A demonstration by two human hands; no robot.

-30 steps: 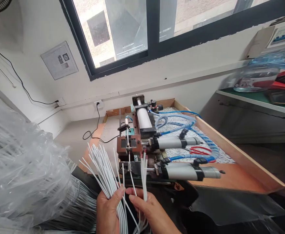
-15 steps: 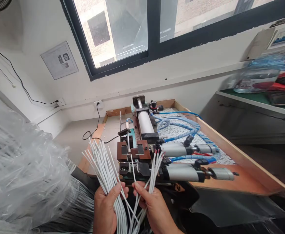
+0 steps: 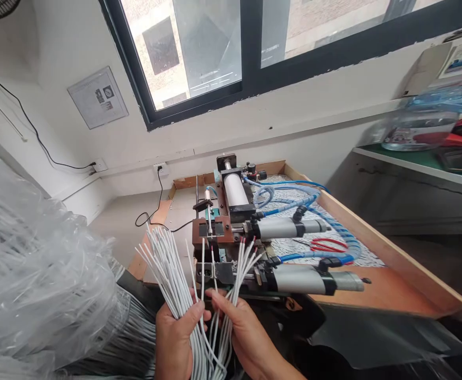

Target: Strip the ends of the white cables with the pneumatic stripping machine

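Observation:
My left hand [image 3: 179, 332] is closed round a thick bundle of white cables [image 3: 167, 269], whose ends fan upward. Beside its thumb one cable stands apart from the bundle. A smaller bunch of white cables [image 3: 239, 279], several with red tips, is held in my right hand [image 3: 241, 322]. Between its thumb and fingers one red-tipped cable points up toward the machine. Just beyond both hands stands a pneumatic wire-stripping machine [image 3: 215, 272] with dark jaw blocks and silver cylinders [image 3: 300, 278].
A wooden-edged tray [image 3: 389, 253] surrounds the machine, with blue air hoses [image 3: 302, 195] and many small white scraps [image 3: 290, 245] inside. Plastic-wrapped cables [image 3: 45, 274] are piled at my left. On the right, a green shelf [image 3: 408, 158] carries a plastic jug [image 3: 421, 129].
The machine's upper jaw block and right-hand cylinder rods have shifted, leaving its jaws apart. The cable in my right hand now shows a red tip, and another cable stands by my left thumb.

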